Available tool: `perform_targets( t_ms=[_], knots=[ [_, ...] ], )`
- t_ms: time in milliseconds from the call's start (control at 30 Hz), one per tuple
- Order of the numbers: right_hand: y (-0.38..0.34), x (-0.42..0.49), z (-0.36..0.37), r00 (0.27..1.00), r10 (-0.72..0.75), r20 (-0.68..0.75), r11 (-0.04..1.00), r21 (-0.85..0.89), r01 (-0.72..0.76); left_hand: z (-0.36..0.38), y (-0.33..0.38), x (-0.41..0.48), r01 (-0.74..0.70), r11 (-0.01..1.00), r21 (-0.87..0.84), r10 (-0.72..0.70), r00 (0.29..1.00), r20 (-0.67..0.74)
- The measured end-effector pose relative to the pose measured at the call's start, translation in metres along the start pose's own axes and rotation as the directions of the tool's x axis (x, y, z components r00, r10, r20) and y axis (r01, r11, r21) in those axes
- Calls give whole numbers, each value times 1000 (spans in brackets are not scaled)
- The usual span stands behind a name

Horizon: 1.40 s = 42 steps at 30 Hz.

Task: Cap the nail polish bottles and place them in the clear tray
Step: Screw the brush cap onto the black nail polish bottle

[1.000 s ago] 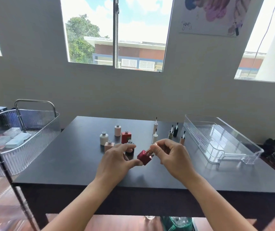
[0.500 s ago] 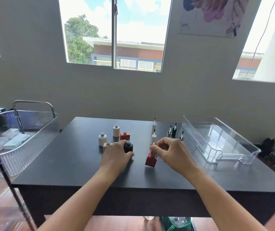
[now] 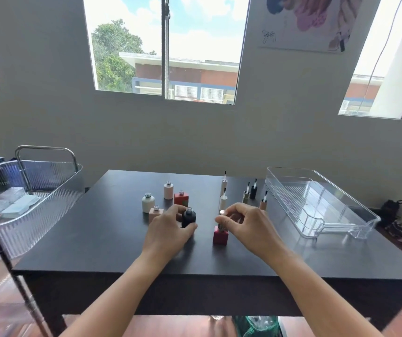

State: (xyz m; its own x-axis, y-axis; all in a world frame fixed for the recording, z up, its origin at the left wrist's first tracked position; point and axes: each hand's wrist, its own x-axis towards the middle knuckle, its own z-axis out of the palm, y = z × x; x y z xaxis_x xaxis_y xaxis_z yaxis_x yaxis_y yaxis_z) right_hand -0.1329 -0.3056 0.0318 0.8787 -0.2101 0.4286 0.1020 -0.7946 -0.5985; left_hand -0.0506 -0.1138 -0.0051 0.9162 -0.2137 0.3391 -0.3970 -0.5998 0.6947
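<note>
**Desk:** What is at centre frame?

**Photographer:** A person's right hand [image 3: 246,227] pinches a silver-topped cap [image 3: 222,212] between thumb and curled fingertips. The cap sits at the neck of a dark red square bottle [image 3: 220,237] standing on the black table [image 3: 97,239], lower centre. The left hand [image 3: 168,229] curls round a black round bottle [image 3: 188,218], uncapped, just left of the red one.

**Desk:** How should this step be done?

**Photographer:** By my reading, keep the cap upright over the neck and twist until snug, without tipping the bottle. How tight it is now, I cannot tell. The clear plastic tray [image 3: 321,205], at right and well apart, holds no bottles.

**Desk:** Any brands?

**Photographer:** None legible. The bottles show no readable labels, and the poster [image 3: 304,20] at upper right bears only an unreadable scribble.
</note>
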Motion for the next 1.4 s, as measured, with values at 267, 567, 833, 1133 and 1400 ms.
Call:
perform_targets(
  t_ms=[267, 567, 833, 1133, 1400],
  knots=[
    [22, 48, -60, 946, 153, -286, 970, 226, -89, -7, -2, -4, -7, 985, -173, 3, 1000, -23],
    [81, 136, -68, 912, 410, 10, 909, -86, -408, -5, -5, -2, -48, 966, -254, 34, 997, -62],
    [90, 153, -50, 852, 469, 233, 879, -218, -425, -3, -7, -2, -10, 953, -302, -3, 999, -43],
    [99, 154, -42, 862, 447, 239, 894, -155, -421, -1, -8, 0, -7, 948, -318, -7, 999, -42],
    [73, 147, -74, 939, 335, 75, 942, 13, -337, -2, -9, 0, -15, 951, -310, 4, 999, -36]
  ],
)
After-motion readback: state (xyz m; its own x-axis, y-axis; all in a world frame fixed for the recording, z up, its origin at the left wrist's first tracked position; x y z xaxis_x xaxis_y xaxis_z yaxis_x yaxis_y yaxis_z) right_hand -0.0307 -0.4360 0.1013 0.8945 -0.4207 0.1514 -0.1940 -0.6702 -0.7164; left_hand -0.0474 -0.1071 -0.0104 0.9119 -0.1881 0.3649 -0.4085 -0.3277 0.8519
